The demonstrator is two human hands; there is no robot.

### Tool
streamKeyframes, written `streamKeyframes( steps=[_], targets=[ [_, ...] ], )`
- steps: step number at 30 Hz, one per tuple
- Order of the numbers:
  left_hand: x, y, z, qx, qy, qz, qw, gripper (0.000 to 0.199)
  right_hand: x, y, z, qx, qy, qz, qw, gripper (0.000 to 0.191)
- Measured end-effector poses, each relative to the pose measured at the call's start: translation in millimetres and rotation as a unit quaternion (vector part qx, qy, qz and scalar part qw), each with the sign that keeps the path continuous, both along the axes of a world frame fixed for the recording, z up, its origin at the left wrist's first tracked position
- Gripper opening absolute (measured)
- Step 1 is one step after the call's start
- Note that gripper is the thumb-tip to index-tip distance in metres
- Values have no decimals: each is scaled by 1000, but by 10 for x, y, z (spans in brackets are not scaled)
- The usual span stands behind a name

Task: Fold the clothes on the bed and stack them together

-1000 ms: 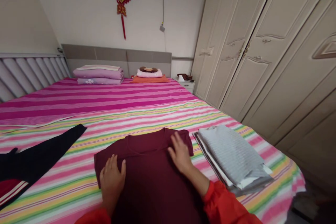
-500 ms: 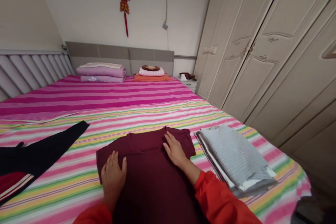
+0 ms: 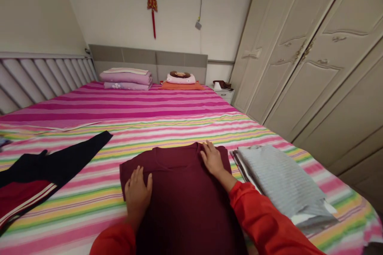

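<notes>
A maroon T-shirt [image 3: 182, 203] lies spread on the striped bed, its neckline toward the headboard and its lower part running out of the bottom of the view. My left hand [image 3: 138, 191] rests flat on the shirt near the left sleeve, fingers stretched out. On the right shoulder, just beside the collar, my right hand [image 3: 213, 158] lies flat with its fingers extended. Neither hand grips the cloth. To the right of the shirt is a stack of folded clothes [image 3: 278, 179] with a light grey striped piece on top.
A navy and red garment [image 3: 60, 167] is spread at the left. Folded purple bedding [image 3: 128, 79] and a small pile with a pink cushion [image 3: 181, 79] sit by the headboard [image 3: 182, 60]. A tall wardrobe [image 3: 311, 83] stands along the right side, near a white nightstand [image 3: 225, 94].
The camera view has turned slightly left, so everything appears shifted to the right. Both hands remain flat on the shirt, with the right one a little closer to the shoulder's far edge.
</notes>
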State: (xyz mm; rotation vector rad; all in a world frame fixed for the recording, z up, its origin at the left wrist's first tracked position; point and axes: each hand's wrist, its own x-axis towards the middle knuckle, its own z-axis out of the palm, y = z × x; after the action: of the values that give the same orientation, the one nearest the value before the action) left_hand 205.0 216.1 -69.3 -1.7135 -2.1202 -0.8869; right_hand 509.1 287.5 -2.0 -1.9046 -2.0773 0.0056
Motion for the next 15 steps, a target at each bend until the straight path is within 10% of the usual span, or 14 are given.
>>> streamKeyframes(
  steps=[3, 8, 15],
  targets=[
    [10, -13, -3, -1, -9, 1, 1000, 53, -127, -190, -121, -76, -6, 25, 997, 50],
    [62, -43, 74, -25, -39, 6, 999, 49, 113, -443, -234, -64, -13, -175, 982, 57],
    [22, -215, 302, -9, -162, 57, 985, 48, 50, -726, -474, -27, -21, -97, 995, 59]
  ],
)
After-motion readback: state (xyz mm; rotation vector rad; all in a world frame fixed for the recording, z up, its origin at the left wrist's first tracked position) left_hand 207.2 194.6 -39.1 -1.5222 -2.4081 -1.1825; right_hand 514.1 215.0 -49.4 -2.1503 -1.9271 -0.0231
